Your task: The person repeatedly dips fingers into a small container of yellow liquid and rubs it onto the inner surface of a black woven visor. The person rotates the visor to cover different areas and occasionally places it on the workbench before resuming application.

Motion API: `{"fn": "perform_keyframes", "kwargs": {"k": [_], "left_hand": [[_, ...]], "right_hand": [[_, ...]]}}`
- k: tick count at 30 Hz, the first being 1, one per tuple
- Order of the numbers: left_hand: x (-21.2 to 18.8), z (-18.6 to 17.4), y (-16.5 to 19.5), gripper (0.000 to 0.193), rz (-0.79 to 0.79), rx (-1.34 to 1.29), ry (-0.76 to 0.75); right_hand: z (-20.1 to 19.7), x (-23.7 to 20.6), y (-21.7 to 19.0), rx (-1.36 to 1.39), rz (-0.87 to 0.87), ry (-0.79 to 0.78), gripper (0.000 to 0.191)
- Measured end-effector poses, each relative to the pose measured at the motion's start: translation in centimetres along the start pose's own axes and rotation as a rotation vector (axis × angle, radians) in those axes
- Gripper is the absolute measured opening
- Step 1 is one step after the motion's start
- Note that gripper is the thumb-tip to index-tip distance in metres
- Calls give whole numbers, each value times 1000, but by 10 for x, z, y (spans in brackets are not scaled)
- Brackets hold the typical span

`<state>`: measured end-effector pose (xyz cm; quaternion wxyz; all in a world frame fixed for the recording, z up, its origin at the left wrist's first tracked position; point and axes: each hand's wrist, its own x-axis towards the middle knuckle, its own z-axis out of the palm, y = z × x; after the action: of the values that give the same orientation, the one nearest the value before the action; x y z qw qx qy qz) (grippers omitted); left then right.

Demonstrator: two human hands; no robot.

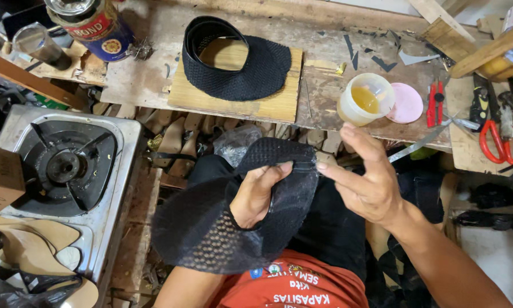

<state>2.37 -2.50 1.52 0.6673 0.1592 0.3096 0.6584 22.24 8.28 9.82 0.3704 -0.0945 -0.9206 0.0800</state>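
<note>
My left hand [257, 193] is inside a black mesh shoe upper [216, 228], gripping its edge with the fingers curled around it, over my lap. My right hand [366, 178] is beside it to the right, fingers spread, with the fingertip touching the folded edge of the mesh near the top. A second black mesh upper [251, 71] lies on a wooden board [268, 105] on the workbench ahead.
A plastic cup of yellow glue [366, 98] and a pink lid [408, 102] stand on the bench. Red scissors [499, 142] and red snips [434, 102] lie at right. A gas stove [65, 162] is at left, with a tin can [94, 25] behind it and soles [34, 245] in front.
</note>
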Motion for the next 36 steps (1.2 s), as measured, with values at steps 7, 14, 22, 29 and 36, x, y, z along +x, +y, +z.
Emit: {"fn": "perform_keyframes", "kwargs": {"k": [7,14,22,29,36], "left_hand": [[2,2,4,23,40,-42,-97],[9,-18,34,22,232,62,15],[12,-31,47,26,285,180,70],[18,-50,44,27,198,48,188],[18,-52,28,21,10,-287,231]], "right_hand": [[3,2,-2,-86,-53,-13,38],[-5,8,19,-143,22,-78,31],[-16,35,95,-284,462,-310,56],[-23,37,115,-342,608,-581,60],[-29,13,82,-30,467,-140,16]]}}
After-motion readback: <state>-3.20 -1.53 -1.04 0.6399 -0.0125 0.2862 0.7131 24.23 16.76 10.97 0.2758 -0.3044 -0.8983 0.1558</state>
